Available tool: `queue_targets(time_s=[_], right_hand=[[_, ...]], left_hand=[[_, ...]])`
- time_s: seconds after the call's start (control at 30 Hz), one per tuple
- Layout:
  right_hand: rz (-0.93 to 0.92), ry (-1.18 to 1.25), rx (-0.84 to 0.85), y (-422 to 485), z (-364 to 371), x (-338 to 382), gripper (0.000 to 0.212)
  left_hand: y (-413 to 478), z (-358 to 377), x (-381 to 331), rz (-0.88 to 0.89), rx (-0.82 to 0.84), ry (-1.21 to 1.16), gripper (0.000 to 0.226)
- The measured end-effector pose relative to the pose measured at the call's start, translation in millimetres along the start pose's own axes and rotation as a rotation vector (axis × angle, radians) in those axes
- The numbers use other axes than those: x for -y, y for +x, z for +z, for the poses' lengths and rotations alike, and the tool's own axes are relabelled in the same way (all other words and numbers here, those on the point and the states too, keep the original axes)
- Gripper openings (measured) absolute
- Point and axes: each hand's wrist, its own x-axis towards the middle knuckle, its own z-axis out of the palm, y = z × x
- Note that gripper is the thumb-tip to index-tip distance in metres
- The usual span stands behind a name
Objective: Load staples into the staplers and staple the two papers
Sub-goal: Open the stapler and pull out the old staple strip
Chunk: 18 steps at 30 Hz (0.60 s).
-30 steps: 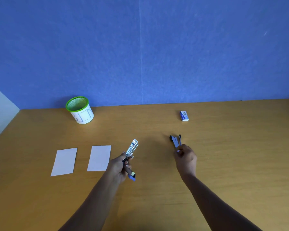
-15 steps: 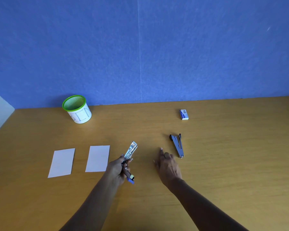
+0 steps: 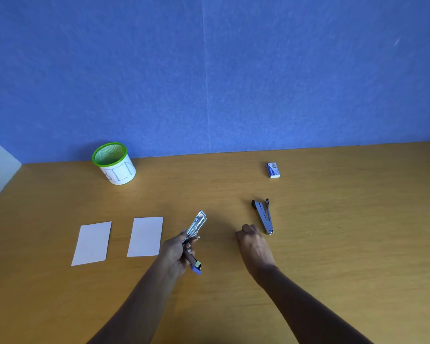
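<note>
Stapler [image 3: 193, 238] clasped in left hand [image 3: 175, 254], right hand [image 3: 253, 245] apart

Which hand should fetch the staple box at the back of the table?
Right. The right hand holds nothing and lies on the same side as the staple box, while the left hand is gripping the opened stapler.

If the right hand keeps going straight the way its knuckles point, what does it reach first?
The way looks free: the right hand points up the bare table, passing left of the open stapler. Depth is uncertain, so it might brush it.
</note>
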Motion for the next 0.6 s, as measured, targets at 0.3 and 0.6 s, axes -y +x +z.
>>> queue_targets(time_s=[0.3, 0.6], right_hand=[[-0.116, -0.14, -0.022, -1.1, -11.9, 0.4, 0.033], [0.473, 0.63, -0.095, 11.5, -7.1, -2.0, 0.01]], left_hand=[[-2.4, 0.4, -0.6, 0.013, -0.006, -0.004, 0.024], [-3.1, -1.7, 2.3, 0.007, -0.021, -0.014, 0.027]])
